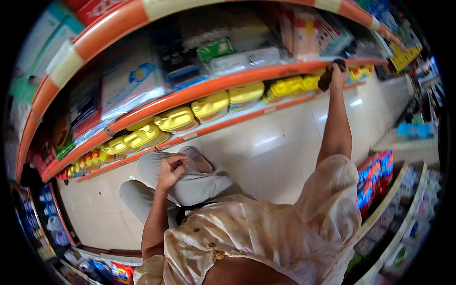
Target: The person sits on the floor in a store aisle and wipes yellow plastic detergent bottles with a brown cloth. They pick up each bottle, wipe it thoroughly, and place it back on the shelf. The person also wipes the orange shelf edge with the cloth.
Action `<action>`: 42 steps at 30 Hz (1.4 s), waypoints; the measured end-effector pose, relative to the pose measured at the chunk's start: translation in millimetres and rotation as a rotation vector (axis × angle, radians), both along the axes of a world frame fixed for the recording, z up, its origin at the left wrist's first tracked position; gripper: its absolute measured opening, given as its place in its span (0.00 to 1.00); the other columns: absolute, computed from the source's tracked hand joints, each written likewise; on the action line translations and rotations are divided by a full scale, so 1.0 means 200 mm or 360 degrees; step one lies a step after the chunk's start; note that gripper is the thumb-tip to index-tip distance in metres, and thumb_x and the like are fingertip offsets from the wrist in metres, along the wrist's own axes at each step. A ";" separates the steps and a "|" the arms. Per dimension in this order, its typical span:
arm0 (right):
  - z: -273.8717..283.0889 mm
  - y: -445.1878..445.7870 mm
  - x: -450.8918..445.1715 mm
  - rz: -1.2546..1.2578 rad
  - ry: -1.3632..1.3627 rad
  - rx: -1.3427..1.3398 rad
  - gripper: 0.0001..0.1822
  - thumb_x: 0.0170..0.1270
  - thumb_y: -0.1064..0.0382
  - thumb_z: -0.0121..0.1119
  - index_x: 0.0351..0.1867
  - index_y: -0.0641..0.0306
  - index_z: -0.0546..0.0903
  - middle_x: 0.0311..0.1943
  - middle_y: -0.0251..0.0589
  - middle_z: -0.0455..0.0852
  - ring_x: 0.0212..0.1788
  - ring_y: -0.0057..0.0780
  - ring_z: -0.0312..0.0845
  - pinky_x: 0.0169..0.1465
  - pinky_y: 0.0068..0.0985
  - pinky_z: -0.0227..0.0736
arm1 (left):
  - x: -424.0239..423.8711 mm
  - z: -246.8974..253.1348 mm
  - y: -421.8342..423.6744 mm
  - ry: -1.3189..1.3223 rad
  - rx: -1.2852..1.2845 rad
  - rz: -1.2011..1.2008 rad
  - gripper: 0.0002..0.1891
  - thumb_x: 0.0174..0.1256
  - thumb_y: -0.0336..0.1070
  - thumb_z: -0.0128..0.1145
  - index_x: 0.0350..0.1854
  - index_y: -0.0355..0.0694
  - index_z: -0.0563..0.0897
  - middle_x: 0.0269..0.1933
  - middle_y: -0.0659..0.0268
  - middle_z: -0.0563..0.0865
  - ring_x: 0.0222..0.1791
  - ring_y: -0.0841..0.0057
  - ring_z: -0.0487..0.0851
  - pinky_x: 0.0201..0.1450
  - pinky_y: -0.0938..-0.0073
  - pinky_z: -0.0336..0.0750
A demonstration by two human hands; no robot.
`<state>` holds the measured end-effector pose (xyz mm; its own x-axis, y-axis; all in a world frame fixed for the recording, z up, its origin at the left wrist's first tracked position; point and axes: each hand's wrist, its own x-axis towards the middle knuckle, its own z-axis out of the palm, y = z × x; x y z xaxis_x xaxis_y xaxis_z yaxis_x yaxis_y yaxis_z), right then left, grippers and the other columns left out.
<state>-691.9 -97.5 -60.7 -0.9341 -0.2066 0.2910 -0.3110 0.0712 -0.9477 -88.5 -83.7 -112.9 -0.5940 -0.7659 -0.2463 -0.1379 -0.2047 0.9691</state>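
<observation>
My right hand reaches far out to the orange shelf edge, gripping a dark brown cloth against it. The cloth hangs down beside the yellow jugs of the lowest shelf. My left hand hovers over my bent knee, loosely curled, with a gap between thumb and fingers and nothing seen in it. Closest to it on the bottom shelf are large yellow plastic jugs. Above the orange edge lie plastic-wrapped packs and a green packet, partly blurred.
A higher orange-and-cream shelf edge curves overhead. Glossy floor tiles lie beside my legs. Blue-and-red bags and further racks stand close behind my right side. At lower left are more shelves with detergent packets.
</observation>
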 end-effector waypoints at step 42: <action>1.02 -0.24 1.42 0.0345 0.1100 -0.0056 0.35 0.51 0.54 0.58 0.58 0.63 0.57 0.54 0.53 0.57 0.55 0.50 0.58 0.58 0.39 0.55 | -0.06 -0.10 -0.03 0.0021 -0.0256 0.0127 0.08 0.55 0.24 0.51 0.35 0.31 0.80 0.31 0.67 0.82 0.31 0.83 0.78 0.37 0.83 0.72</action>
<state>-407.9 -146.2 143.3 -0.4733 -0.3459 0.8102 -0.8435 -0.0871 -0.5300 -100.4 -90.3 -132.9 -0.5323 -0.8395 -0.1095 -0.1146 -0.0567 0.9918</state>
